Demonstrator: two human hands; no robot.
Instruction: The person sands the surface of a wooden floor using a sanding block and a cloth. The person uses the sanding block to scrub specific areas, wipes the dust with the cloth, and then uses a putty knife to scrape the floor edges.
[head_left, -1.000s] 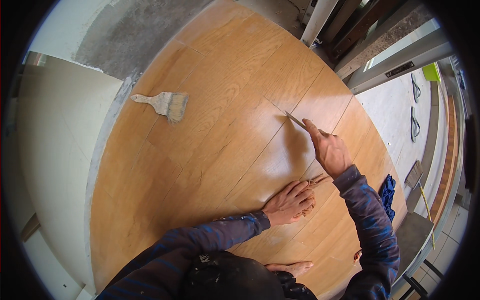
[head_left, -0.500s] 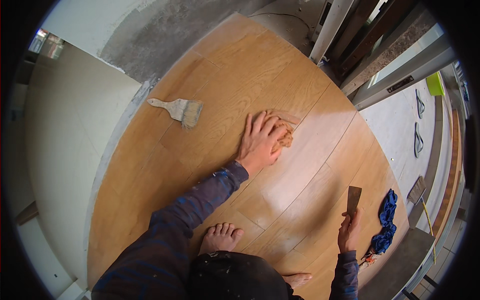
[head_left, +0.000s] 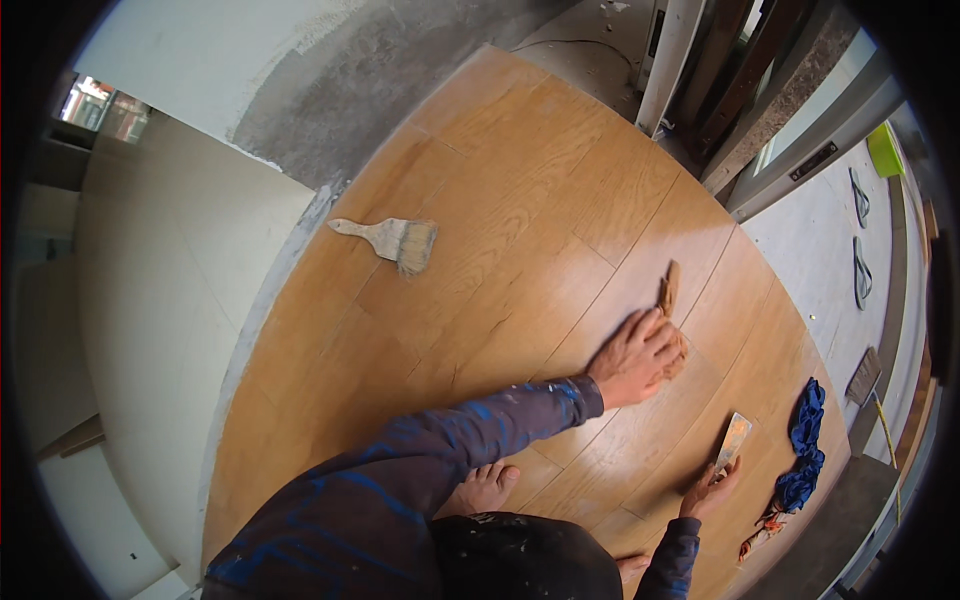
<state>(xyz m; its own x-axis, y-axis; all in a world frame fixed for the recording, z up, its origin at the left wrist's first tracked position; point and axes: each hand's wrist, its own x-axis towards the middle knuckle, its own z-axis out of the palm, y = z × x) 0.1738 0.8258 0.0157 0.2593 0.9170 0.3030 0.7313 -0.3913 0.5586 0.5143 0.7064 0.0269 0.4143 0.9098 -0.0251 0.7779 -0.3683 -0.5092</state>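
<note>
My left hand (head_left: 636,358) presses a crumpled brown cloth (head_left: 671,287) flat against the wood-look plank floor (head_left: 470,340). Part of the cloth sticks out beyond the fingertips, and the rest is bunched beneath them. In my right hand (head_left: 708,492) is a putty knife (head_left: 734,440), held with its pale, orange-marked blade pointing away from me, a little above the planks; the fingers cover its handle. A wide paintbrush (head_left: 400,242) with a whitish handle lies on the planks to the left.
A dark blue cloth (head_left: 803,445) and an orange-and-white rag (head_left: 765,532) lie near the right edge. Beyond them are a broom (head_left: 864,375) and a pair of flip-flops (head_left: 862,272). Metal frames (head_left: 760,110) stand at the far right. My bare foot (head_left: 484,488) rests on the planks.
My left hand has slid the brown cloth to the right and nearer to me. The putty knife has turned in my right hand, showing a paler face. The view has shifted slightly.
</note>
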